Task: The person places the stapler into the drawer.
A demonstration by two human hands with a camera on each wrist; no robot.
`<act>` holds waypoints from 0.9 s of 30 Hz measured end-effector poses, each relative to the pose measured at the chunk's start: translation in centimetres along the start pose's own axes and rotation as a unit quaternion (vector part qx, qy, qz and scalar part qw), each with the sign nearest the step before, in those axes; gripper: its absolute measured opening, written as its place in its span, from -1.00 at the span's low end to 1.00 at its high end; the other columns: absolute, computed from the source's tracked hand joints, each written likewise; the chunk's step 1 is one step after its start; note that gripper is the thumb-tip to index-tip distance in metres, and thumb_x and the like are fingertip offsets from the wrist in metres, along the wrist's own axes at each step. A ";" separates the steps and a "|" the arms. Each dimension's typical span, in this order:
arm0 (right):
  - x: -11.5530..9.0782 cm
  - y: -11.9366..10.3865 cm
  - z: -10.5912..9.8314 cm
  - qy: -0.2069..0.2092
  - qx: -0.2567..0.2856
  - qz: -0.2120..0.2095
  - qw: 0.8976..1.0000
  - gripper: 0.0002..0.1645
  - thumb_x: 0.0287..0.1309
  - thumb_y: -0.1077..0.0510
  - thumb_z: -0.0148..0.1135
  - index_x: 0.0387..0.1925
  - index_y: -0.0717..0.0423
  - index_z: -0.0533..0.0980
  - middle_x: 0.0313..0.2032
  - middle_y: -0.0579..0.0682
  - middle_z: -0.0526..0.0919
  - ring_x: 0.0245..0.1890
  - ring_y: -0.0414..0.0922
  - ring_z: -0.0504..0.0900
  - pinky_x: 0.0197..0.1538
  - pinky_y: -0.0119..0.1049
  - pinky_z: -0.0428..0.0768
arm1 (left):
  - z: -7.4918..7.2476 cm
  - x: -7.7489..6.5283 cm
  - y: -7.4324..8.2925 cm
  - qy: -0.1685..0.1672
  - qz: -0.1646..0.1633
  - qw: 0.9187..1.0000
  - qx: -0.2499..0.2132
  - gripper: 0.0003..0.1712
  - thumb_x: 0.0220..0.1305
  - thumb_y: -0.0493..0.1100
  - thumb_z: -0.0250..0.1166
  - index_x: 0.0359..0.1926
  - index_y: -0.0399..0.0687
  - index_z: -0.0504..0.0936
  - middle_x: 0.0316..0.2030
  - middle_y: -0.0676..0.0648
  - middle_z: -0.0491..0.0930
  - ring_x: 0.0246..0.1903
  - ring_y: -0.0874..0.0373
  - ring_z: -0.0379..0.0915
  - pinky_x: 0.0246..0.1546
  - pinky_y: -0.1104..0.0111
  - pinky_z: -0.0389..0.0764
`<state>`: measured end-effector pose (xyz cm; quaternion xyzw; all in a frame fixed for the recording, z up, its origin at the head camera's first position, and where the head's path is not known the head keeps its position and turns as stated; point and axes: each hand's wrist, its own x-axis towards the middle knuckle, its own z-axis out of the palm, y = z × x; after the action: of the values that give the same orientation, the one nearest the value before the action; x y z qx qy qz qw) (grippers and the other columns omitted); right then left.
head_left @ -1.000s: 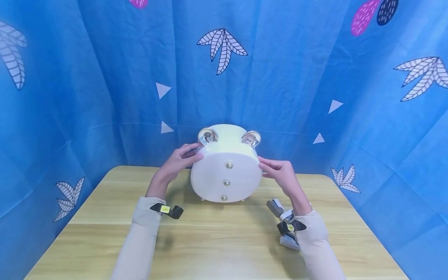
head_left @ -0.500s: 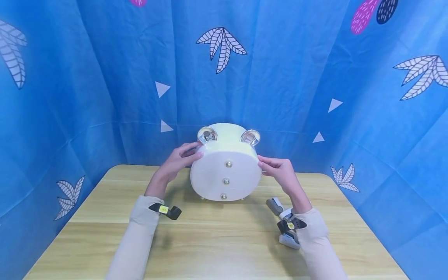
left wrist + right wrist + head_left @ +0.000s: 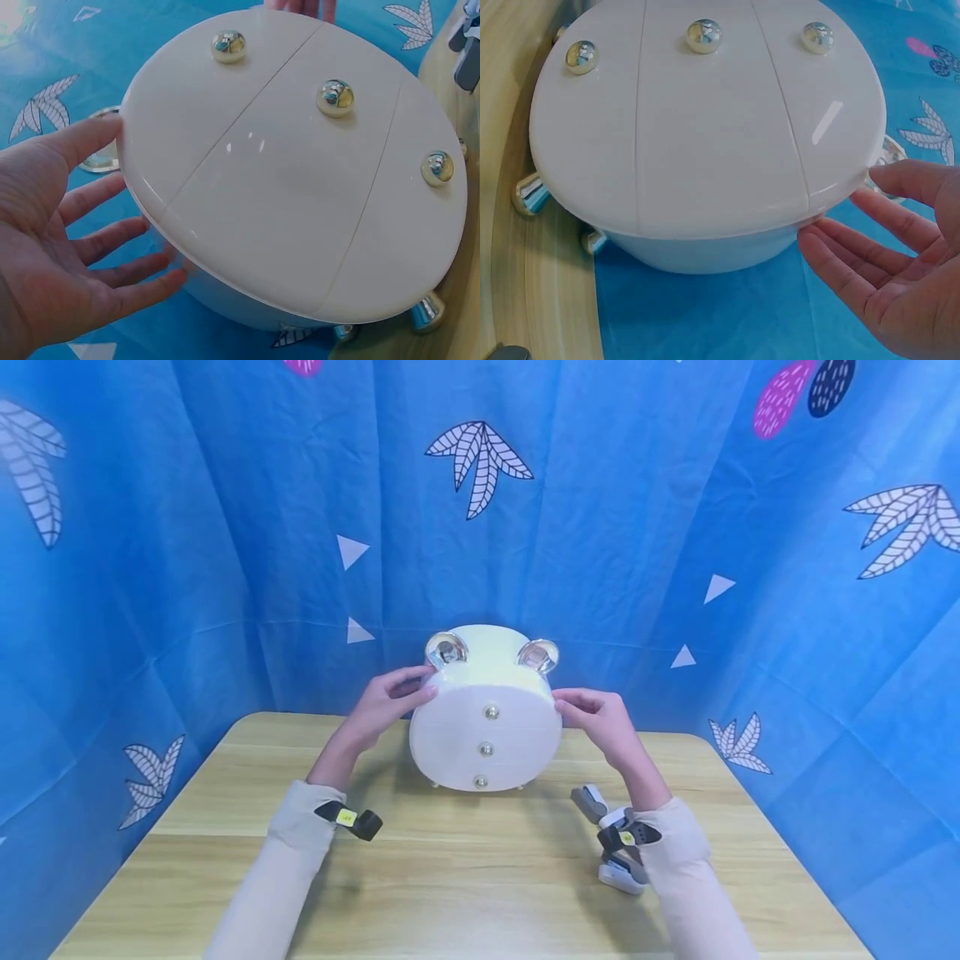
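A white oval drawer box (image 3: 450,735) stands at the back of the wooden table. Seams split its front into three drawers, each with a round gold knob (image 3: 335,98), and two shiny ear shapes (image 3: 537,656) stick up on top. My left hand (image 3: 381,706) is at the box's left side, thumb at the front rim, its fairly straight fingers spread along the side wall. On the other side, my right hand (image 3: 600,720) touches the upper right edge with thumb and fingertips, fingers extended. Short gold feet (image 3: 530,193) show under the box.
Grey-and-white small objects (image 3: 621,875) lie on the table (image 3: 450,877) beside and partly under my right wrist. A blue patterned curtain (image 3: 600,527) hangs close behind the box and along both sides.
My right hand has shifted slightly upward along the box's edge. The left forearm has swung a little outward, its fingers still at the rim. The box stays in place.
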<state>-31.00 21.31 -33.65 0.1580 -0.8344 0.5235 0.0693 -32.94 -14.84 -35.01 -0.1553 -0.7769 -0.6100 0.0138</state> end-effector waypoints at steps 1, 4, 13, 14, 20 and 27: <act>0.1 -0.2 0.0 0.000 0.002 0.001 1.000 -0.57 0.36 0.00 0.32 0.14 0.13 0.65 0.06 0.17 0.74 0.16 0.09 0.67 0.21 0.04 0.67 | 0.0 -0.1 0.2 0.005 0.005 1.000 0.004 -0.33 0.36 0.05 0.37 0.41 -0.02 0.46 0.44 -0.18 0.39 0.42 -0.21 0.33 0.29 -0.13 0.53; 0.6 -0.7 0.0 -0.001 0.016 0.002 1.000 -0.53 0.36 0.02 0.31 0.19 0.17 0.61 0.11 0.20 0.72 0.17 0.08 0.67 0.21 0.02 0.67 | 0.2 -0.3 0.9 0.043 0.022 0.999 0.016 -0.37 0.34 0.02 0.39 0.35 -0.08 0.50 0.36 -0.21 0.47 0.36 -0.19 0.39 0.30 -0.11 0.53; 2.6 -2.3 -0.4 0.022 0.074 0.068 0.995 -0.46 0.42 0.06 0.24 0.28 0.28 0.48 0.21 0.30 0.62 0.22 0.17 0.63 0.09 -0.14 0.74 | 1.6 -1.9 4.1 0.153 0.000 0.988 -0.031 -0.60 0.38 -0.02 0.35 0.07 -0.20 0.63 -0.05 -0.21 0.70 -0.10 0.08 0.68 -0.02 0.32 0.74; 2.8 -2.3 -0.4 0.025 0.078 0.074 0.994 -0.45 0.42 0.06 0.24 0.29 0.28 0.46 0.21 0.30 0.62 0.23 0.17 0.63 0.08 -0.17 0.74 | 1.8 -2.1 4.3 0.143 -0.008 0.989 -0.040 -0.62 0.39 -0.02 0.33 0.05 -0.21 0.63 -0.08 -0.21 0.72 -0.15 0.09 0.70 -0.07 0.32 0.76; 4.1 -2.5 -0.5 0.029 0.101 0.080 0.991 -0.43 0.42 0.04 0.25 0.31 0.28 0.45 0.21 0.31 0.61 0.20 0.16 0.65 0.18 -0.01 0.67 | 3.6 -2.9 4.7 0.050 -0.066 0.994 -0.065 -0.55 0.42 0.06 0.29 0.04 -0.25 0.66 -0.12 -0.18 0.78 -0.13 0.06 0.75 0.02 0.19 0.75; 5.3 -2.3 -0.1 0.039 0.112 0.070 0.990 -0.48 0.35 0.02 0.32 0.20 0.26 0.56 0.11 0.18 0.70 0.04 -0.07 0.73 0.16 -0.08 0.70 | 6.1 -2.9 3.2 -0.029 -0.121 0.990 -0.067 -0.51 0.41 0.09 0.26 0.16 -0.16 0.65 -0.05 -0.20 0.77 -0.03 -0.03 0.73 0.10 0.14 0.72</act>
<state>-35.24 19.47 -30.14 0.0853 -0.7762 0.6229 0.0474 -28.30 -9.06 -34.14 -0.0784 -0.7474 -0.6532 -0.0927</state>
